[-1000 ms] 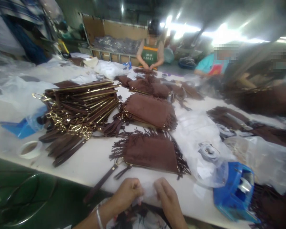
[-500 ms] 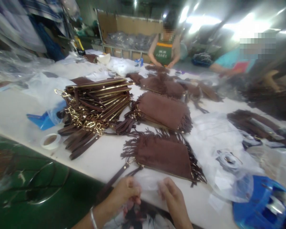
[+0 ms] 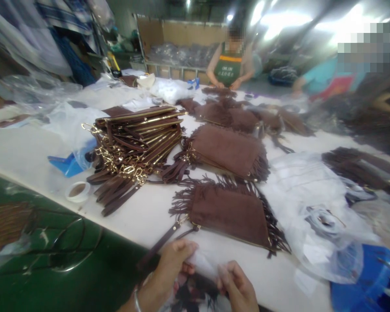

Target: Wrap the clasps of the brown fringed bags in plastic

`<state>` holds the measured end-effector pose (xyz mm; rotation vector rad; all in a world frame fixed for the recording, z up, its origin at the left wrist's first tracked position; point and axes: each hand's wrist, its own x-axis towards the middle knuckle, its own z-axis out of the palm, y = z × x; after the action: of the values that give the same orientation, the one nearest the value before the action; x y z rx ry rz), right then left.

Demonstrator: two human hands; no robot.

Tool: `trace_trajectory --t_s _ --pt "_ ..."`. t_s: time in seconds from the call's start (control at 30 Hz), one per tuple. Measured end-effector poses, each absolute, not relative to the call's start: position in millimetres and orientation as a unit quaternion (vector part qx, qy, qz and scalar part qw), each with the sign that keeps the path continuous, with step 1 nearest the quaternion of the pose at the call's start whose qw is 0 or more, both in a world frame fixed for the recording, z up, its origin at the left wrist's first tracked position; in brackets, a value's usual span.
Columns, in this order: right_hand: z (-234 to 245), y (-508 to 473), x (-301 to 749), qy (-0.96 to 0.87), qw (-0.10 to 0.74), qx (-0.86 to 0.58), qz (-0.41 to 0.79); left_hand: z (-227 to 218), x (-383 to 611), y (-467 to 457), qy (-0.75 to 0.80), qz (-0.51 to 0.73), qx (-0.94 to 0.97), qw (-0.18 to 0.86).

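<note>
Between my two hands a thin whitish translucent sheet point(image 3: 204, 262), perhaps plastic or tissue, is stretched at the table's front edge. My left hand point(image 3: 178, 258) pinches one end of it. The other end is in the closed fingers of my right hand point(image 3: 234, 281). Just beyond them lies a brown fringed pouch point(image 3: 229, 214) with a gold zipper. Its wrist strap point(image 3: 160, 242) hangs toward the table edge by my left hand. Behind it rests a second stack of fringed pouches point(image 3: 227, 149).
A large pile of brown zip pouches point(image 3: 143, 138) with gold clasps stands left of centre. Nearby are a tape roll point(image 3: 87, 193) and a blue object point(image 3: 66, 164). Clear plastic bags point(image 3: 289, 186) and a blue tape dispenser point(image 3: 360, 277) lie right. Co-workers point(image 3: 229, 71) stand across the table.
The view has shifted slightly, so most things appear a little further right. My hands still hold the sheet; it now slants down toward my right hand.
</note>
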<state>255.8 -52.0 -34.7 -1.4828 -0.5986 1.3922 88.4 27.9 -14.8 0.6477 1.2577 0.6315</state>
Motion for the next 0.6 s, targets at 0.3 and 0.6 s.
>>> trace_trajectory --t_s 0.3,0.6 --pt "-43 -60 255 -0.226 0.503 -0.59 0.589 -23 92 25 0.59 0.256 0.438 0.628" --pt "-49 -61 248 -0.23 0.481 -0.595 0.602 -16 84 34 0.565 0.26 0.631 0.463"
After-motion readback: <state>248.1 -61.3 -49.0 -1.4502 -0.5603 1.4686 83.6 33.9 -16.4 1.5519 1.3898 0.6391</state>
